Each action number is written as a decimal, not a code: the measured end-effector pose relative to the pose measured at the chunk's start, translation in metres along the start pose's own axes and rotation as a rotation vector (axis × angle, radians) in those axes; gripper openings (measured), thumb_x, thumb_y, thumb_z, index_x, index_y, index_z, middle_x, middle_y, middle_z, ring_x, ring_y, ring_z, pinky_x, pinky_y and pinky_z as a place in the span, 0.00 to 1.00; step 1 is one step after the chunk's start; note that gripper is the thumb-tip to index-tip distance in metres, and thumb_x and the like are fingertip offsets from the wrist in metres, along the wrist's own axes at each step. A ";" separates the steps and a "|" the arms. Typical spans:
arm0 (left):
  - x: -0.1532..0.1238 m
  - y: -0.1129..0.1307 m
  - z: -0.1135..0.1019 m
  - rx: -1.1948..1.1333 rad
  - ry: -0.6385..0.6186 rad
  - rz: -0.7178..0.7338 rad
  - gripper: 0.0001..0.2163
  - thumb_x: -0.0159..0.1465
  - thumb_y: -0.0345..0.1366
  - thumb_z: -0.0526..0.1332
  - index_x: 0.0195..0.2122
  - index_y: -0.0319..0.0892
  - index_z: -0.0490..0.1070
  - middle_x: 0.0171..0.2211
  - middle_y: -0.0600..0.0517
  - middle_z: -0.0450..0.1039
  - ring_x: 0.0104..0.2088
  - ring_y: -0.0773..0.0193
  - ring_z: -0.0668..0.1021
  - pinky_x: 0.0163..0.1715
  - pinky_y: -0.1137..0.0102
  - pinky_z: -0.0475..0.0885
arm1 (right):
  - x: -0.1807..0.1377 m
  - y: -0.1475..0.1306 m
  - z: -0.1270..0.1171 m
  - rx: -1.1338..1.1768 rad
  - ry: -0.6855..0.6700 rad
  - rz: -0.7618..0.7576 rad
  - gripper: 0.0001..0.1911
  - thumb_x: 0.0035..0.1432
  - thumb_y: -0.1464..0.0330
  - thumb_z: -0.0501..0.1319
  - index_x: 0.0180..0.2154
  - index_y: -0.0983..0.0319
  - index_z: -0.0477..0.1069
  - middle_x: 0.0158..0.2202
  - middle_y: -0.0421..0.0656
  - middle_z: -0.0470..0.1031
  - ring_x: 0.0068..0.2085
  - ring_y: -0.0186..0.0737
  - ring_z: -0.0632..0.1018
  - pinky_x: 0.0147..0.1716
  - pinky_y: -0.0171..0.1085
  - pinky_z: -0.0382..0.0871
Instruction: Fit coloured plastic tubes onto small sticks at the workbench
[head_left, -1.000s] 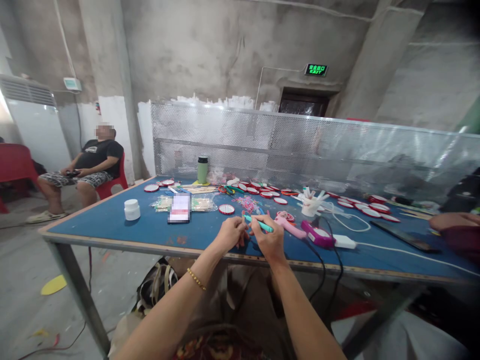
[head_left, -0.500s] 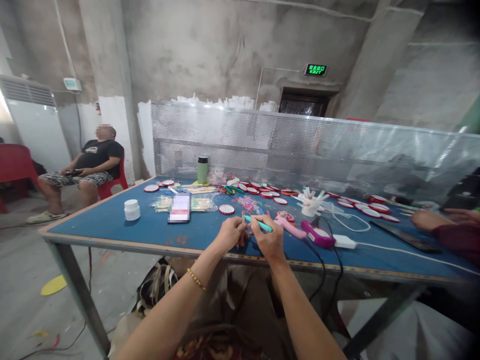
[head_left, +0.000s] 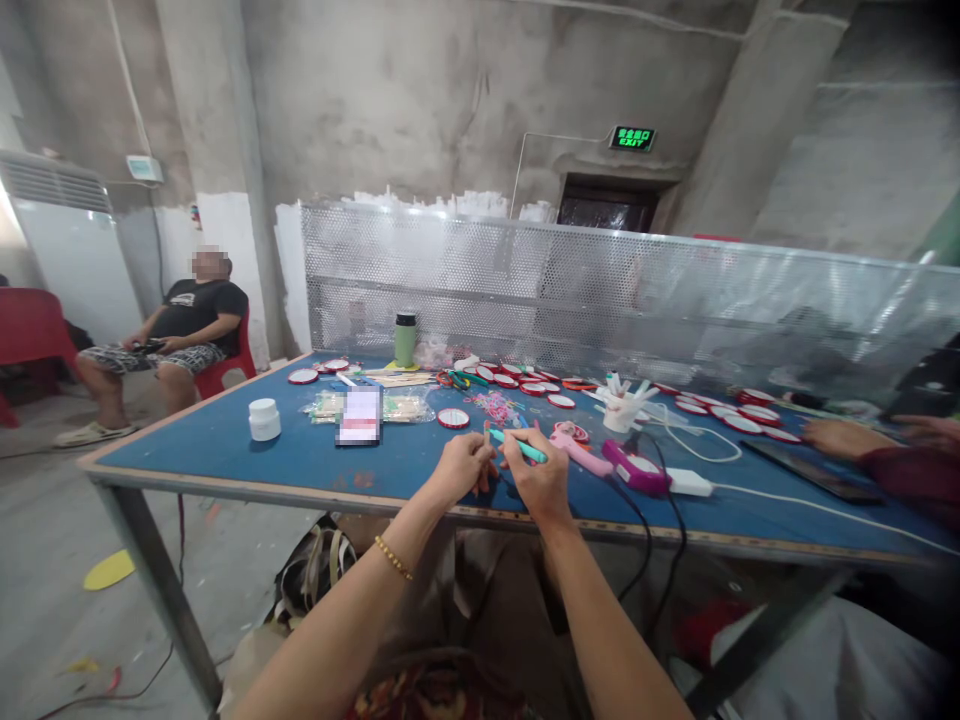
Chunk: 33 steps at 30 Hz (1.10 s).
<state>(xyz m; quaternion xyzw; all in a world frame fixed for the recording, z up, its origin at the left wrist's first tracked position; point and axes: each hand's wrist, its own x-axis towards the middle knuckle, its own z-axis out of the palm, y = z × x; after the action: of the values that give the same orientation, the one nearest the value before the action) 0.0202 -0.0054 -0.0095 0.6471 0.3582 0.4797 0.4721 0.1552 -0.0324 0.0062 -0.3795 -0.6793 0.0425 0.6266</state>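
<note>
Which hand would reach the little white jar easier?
Left, probably. The left hand is nearer the white jar; the right hand is farther from it and grips a teal stick.

Teal pen (head_left: 517,447) held in the right hand (head_left: 536,480) above the near edge of the blue table (head_left: 300,455).
It is 1 slim, teal-green stick, lying almost level and slanting slightly, with its left end the higher in the view. The right hand's thumb and forefinger pinch it, and part of its length is hidden behind the fingers. Its free end points toward the left hand (head_left: 461,468), whose curled fingertips sit just beside it; whether they touch cannot be told.
</note>
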 end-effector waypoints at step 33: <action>0.001 -0.003 0.001 0.011 -0.003 0.011 0.10 0.66 0.36 0.55 0.27 0.38 0.66 0.22 0.54 0.73 0.13 0.74 0.70 0.12 0.81 0.60 | 0.000 0.001 0.000 -0.020 -0.040 -0.027 0.11 0.63 0.61 0.59 0.33 0.59 0.75 0.28 0.42 0.79 0.26 0.39 0.78 0.26 0.35 0.74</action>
<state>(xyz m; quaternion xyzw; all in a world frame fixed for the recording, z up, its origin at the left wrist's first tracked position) 0.0211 -0.0035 -0.0121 0.6523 0.3564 0.4794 0.4665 0.1555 -0.0319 0.0060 -0.3755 -0.6972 0.0350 0.6097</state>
